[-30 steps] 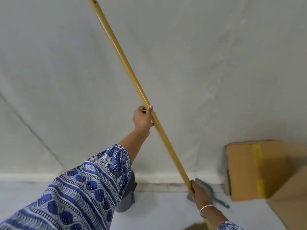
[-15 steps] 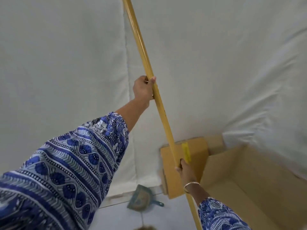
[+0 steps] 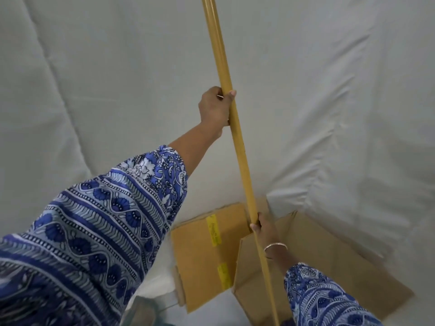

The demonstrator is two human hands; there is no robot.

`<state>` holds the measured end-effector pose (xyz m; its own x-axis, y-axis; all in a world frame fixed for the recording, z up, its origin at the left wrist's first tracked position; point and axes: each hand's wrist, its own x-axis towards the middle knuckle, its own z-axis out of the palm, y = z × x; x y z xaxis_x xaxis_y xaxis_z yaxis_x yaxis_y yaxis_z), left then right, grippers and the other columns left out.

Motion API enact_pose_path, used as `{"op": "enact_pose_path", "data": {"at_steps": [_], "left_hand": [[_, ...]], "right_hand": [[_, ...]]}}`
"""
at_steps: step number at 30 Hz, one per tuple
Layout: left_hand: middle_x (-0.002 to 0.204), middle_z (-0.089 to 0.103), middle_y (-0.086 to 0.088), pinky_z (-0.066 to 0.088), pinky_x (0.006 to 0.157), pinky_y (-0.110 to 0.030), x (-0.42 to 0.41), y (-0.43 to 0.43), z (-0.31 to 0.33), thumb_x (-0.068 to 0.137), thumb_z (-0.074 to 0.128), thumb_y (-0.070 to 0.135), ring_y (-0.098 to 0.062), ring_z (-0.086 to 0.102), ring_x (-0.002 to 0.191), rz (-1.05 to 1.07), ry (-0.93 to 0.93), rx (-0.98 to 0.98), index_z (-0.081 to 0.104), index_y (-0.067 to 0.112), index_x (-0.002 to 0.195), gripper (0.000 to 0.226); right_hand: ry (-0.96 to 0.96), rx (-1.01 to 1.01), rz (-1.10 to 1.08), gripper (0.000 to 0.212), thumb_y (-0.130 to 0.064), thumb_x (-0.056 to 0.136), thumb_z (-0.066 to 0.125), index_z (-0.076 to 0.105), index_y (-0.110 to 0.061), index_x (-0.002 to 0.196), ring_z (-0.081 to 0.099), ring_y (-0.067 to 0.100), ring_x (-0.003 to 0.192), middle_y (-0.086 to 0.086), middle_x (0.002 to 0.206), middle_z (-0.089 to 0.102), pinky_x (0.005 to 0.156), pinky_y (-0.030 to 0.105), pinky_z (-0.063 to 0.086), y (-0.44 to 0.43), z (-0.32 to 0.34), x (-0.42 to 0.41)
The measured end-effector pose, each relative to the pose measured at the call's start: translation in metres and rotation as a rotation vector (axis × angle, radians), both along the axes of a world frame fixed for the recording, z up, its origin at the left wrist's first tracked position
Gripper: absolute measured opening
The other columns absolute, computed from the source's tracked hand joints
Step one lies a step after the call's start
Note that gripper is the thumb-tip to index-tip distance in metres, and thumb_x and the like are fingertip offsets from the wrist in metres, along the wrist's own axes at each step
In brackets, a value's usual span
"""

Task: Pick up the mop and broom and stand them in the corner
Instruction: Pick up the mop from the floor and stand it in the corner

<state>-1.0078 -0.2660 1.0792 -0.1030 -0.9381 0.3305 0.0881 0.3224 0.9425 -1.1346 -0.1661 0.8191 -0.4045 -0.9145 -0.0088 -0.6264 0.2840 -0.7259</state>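
Observation:
A long yellow wooden handle (image 3: 240,158) runs from the top edge down to the bottom of the view, nearly upright and leaning slightly left at the top. Its lower end and head are hidden, so I cannot tell whether it belongs to the mop or the broom. My left hand (image 3: 215,109) grips the handle high up, arm stretched out in a blue patterned sleeve. My right hand (image 3: 261,225), a bangle on its wrist, grips the handle lower down, in front of the boxes.
White cloth-covered walls (image 3: 329,102) meet in a corner behind the handle. A flat cardboard box (image 3: 200,252) with yellow tape leans at the corner, and an open cardboard box (image 3: 329,262) stands to its right. A greenish dustpan (image 3: 141,314) lies on the floor at bottom left.
The view swung right toward the corner and the boxes. The handle went from a strong slant to nearly upright, with both hands keeping their grip. The dustpan slid toward the bottom left.

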Motion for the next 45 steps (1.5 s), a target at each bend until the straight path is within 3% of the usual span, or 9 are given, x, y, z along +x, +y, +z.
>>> {"op": "enact_pose_path", "data": {"at_steps": [12, 15, 17, 19, 22, 27, 33, 41, 45], "left_hand": [[0.09, 0.062, -0.014, 0.057, 0.08, -0.053, -0.196, -0.086, -0.023, 0.09, 0.057, 0.024, -0.032, 0.063, 0.088, -0.018, -0.019, 0.02, 0.055, 0.012, 0.085, 0.013], [0.084, 0.061, -0.01, 0.057, 0.081, -0.05, -0.234, -0.101, -0.036, 0.092, 0.056, 0.022, -0.028, 0.061, 0.084, -0.021, -0.022, 0.037, 0.055, 0.009, 0.09, 0.013], [0.083, 0.061, -0.009, 0.058, 0.081, -0.048, -0.257, -0.113, -0.042, 0.092, 0.054, 0.021, -0.028, 0.061, 0.084, -0.013, -0.043, 0.045, 0.055, 0.008, 0.093, 0.013], [0.082, 0.061, -0.007, 0.057, 0.077, -0.043, -0.275, -0.125, -0.049, 0.093, 0.053, 0.021, -0.027, 0.061, 0.084, 0.004, -0.058, 0.051, 0.056, 0.009, 0.094, 0.012], [0.081, 0.061, -0.007, 0.056, 0.075, -0.039, -0.291, -0.146, -0.061, 0.093, 0.052, 0.019, -0.026, 0.061, 0.082, 0.037, -0.076, 0.059, 0.056, 0.009, 0.094, 0.011], [0.073, 0.06, -0.005, 0.055, 0.061, -0.032, -0.303, -0.189, -0.075, 0.093, 0.053, 0.018, -0.019, 0.06, 0.068, 0.111, -0.081, 0.085, 0.054, 0.017, 0.076, 0.017], [0.086, 0.064, -0.005, 0.057, 0.069, -0.033, -0.304, -0.231, -0.078, 0.094, 0.051, 0.022, -0.02, 0.063, 0.08, 0.088, -0.173, 0.163, 0.056, 0.008, 0.101, 0.016], [0.08, 0.062, -0.004, 0.055, 0.062, -0.028, -0.32, -0.276, -0.095, 0.095, 0.049, 0.019, -0.017, 0.062, 0.074, 0.157, -0.172, 0.136, 0.056, 0.008, 0.099, 0.013], [0.079, 0.061, -0.003, 0.053, 0.058, -0.026, -0.325, -0.296, -0.1, 0.095, 0.049, 0.018, -0.016, 0.061, 0.071, 0.173, -0.163, 0.166, 0.055, 0.008, 0.1, 0.013]], "right_hand": [[-0.129, 0.057, -0.037, 0.031, -0.012, 0.09, 0.05, 0.048, -0.006, 0.12, 0.058, 0.031, 0.106, 0.018, 0.115, 0.061, 0.077, 0.028, 0.045, -0.1, -0.028, -0.183], [-0.186, 0.109, 0.026, 0.011, -0.009, 0.092, 0.046, 0.049, -0.013, 0.102, 0.057, 0.016, 0.077, 0.009, 0.086, 0.057, 0.083, 0.036, 0.048, -0.125, -0.042, -0.218], [-0.166, 0.125, 0.081, 0.009, -0.006, 0.092, 0.045, 0.044, -0.015, 0.093, 0.049, 0.012, 0.069, -0.003, 0.069, 0.046, 0.075, 0.031, 0.048, -0.141, -0.045, -0.235], [-0.194, 0.12, 0.119, 0.017, -0.004, 0.09, 0.046, 0.048, -0.012, 0.105, 0.047, 0.013, 0.073, -0.004, 0.07, 0.047, 0.065, 0.019, 0.041, -0.156, -0.056, -0.249], [-0.204, 0.156, 0.15, 0.029, -0.005, 0.09, 0.048, 0.046, -0.006, 0.118, 0.05, 0.015, 0.078, -0.005, 0.074, 0.049, 0.075, 0.027, 0.042, -0.176, -0.07, -0.259], [-0.165, 0.137, 0.173, 0.007, -0.013, 0.091, 0.048, 0.05, -0.012, 0.097, 0.056, 0.019, 0.079, 0.005, 0.083, 0.059, 0.076, 0.036, 0.051, -0.203, -0.081, -0.267], [-0.156, 0.123, 0.228, 0.009, -0.012, 0.091, 0.048, 0.05, -0.007, 0.099, 0.054, 0.021, 0.072, 0.003, 0.076, 0.056, 0.067, 0.031, 0.046, -0.233, -0.085, -0.276], [-0.163, 0.111, 0.253, 0.003, -0.014, 0.091, 0.049, 0.048, -0.013, 0.094, 0.053, 0.02, 0.071, 0.005, 0.078, 0.055, 0.066, 0.031, 0.045, -0.27, -0.1, -0.287], [-0.159, 0.11, 0.269, 0.006, -0.015, 0.09, 0.051, 0.05, -0.014, 0.096, 0.054, 0.018, 0.071, -0.008, 0.065, 0.049, 0.065, 0.027, 0.045, -0.291, -0.112, -0.29]]}}
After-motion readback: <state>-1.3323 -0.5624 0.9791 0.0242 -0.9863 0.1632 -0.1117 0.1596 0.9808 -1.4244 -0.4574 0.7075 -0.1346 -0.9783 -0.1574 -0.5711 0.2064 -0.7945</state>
